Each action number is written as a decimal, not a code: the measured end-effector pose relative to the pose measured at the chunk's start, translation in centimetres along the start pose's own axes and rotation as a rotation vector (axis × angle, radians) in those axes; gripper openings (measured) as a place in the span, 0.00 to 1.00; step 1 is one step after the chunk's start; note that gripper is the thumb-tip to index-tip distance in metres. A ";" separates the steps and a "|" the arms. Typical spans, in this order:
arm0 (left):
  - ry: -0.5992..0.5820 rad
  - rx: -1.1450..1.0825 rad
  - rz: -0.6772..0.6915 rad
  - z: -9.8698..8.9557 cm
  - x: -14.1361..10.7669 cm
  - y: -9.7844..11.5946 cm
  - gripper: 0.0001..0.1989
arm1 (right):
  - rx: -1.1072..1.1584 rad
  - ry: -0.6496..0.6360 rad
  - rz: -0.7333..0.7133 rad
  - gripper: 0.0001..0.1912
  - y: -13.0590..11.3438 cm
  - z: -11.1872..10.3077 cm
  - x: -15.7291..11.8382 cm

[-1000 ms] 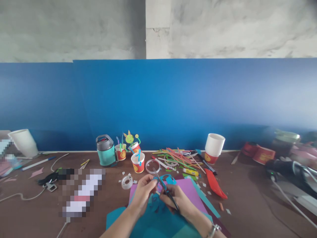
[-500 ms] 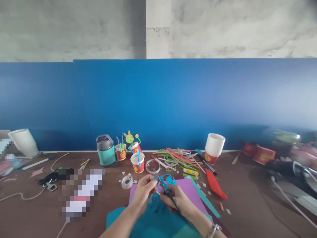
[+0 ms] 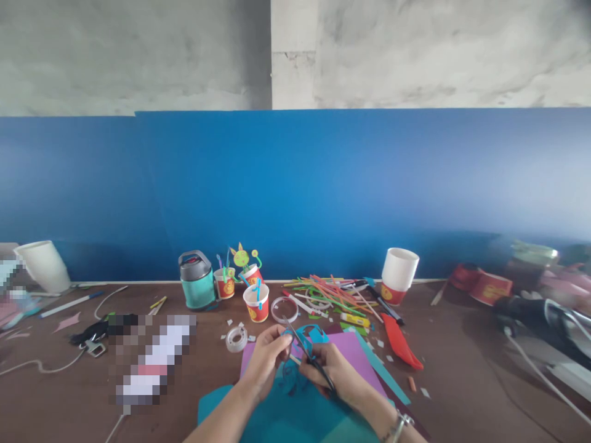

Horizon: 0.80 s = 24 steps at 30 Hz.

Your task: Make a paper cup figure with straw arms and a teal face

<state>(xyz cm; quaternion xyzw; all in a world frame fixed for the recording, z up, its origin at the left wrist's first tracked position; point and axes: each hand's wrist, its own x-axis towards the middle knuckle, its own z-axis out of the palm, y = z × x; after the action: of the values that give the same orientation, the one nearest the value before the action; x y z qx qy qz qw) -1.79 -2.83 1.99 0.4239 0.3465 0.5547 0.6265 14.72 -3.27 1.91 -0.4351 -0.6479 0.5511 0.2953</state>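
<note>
Scissors (image 3: pixel 303 344) sit in our right hand (image 3: pixel 335 370), above the middle of the papers in front of us, their black handles gripped by curled fingers and their blades pointing away from us, just beside the fingertips of our left hand. That left hand (image 3: pixel 265 360) has its thumb and fingers closed in a pinch on a small blue piece (image 3: pixel 288 336), mostly hidden; we cannot tell whether the blades touch it. Under our forearms spreads a teal sheet (image 3: pixel 300 421), overlapping a purple sheet (image 3: pixel 364 360), with a teal strip (image 3: pixel 385 375) along its right edge. Past these, on the brown tabletop (image 3: pixel 462 394), we see a white tape roll (image 3: pixel 229 344) on the left and a red pointed object (image 3: pixel 401 344) on the right. Farther on come a yellow glue stick (image 3: pixel 355 320), a red paper cup (image 3: pixel 257 310) with blue strips on it, and a heap of colored sticks (image 3: pixel 330 296). Behind them stand a teal canister (image 3: pixel 198 293) and stacked paper cups (image 3: pixel 399 271), then the blue partition (image 3: pixel 295 191), and farthest from us the gray wall (image 3: pixel 415 55).
</note>
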 end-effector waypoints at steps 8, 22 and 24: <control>0.008 -0.017 -0.048 0.0 -0.2 0.3 0.16 | 0.242 0.173 -0.047 0.28 -0.2 0.3 0.2; -0.026 0.291 -0.071 0.6 -0.3 -0.5 0.11 | 0.254 0.275 -0.084 0.22 0.1 0.5 0.6; 0.019 0.253 -0.038 0.4 -0.2 -0.4 0.11 | 0.227 0.246 -0.071 0.21 0.0 0.5 0.5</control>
<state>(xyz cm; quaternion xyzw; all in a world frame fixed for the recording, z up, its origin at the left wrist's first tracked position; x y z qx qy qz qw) -1.27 -3.15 1.76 0.4874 0.4277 0.4986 0.5753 14.04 -3.02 1.78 -0.4400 -0.5555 0.5525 0.4388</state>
